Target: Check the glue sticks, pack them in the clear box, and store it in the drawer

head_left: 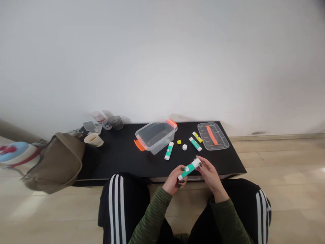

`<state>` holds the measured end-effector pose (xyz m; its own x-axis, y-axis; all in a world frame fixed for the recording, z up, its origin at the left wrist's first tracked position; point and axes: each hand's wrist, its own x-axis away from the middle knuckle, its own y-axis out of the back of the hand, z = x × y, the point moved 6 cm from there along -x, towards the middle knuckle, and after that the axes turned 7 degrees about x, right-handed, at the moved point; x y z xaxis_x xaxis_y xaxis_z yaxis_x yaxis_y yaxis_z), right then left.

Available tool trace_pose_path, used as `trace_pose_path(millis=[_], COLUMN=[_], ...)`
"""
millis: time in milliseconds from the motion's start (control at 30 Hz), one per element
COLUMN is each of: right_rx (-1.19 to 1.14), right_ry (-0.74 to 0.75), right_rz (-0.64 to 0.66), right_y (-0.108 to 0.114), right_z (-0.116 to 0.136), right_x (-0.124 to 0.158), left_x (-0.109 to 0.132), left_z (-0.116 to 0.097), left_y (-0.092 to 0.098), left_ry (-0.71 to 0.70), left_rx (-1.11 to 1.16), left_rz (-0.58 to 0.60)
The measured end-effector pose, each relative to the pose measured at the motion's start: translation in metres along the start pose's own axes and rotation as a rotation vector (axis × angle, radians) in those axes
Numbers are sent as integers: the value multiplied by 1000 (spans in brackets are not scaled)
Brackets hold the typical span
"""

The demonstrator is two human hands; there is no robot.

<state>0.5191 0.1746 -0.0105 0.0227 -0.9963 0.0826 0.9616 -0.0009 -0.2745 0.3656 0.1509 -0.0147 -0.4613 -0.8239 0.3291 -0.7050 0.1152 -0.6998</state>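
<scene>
A green and white glue stick (188,169) is tilted between my two hands, above the front edge of the black table (114,159). My left hand (175,179) is closed around its lower body. The fingers of my right hand (208,172) grip its white upper end. Beyond them lie a second green glue stick (169,151), a third green glue stick (195,144) and a thinner yellow glue stick (197,137). A round white cap (184,147) and a small yellow cap (179,142) rest among them.
A clear plastic box (157,145) with orange latches stands behind the glue sticks. Its lid (220,144) lies flat at the right. At the left are a paper cup (94,141), a dark glass (116,122), a bottle (102,121) and a brown bag (57,162). A wall borders the table's back.
</scene>
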Motion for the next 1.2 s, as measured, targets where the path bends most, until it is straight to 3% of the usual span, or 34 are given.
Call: trace_pose_path(millis=[400,633,1000,1200], right_rx=[113,127,208,243], right_ry=[-2,-40,-107,-93], right_rz=[66,59,-1,-39], right_y=[-2,2,-1,-2], right_z=[2,-5,-12,-22], right_x=[4,1,-3,-8], left_x=[9,17,28,24], left_z=[-11,-18,-24,-30], left_y=[6,8,5,6], left_ry=[-70,-100,-293,-431], left_rx=[-206,-407,-941,-1060], left_rz=[-69,-24,-95,-178])
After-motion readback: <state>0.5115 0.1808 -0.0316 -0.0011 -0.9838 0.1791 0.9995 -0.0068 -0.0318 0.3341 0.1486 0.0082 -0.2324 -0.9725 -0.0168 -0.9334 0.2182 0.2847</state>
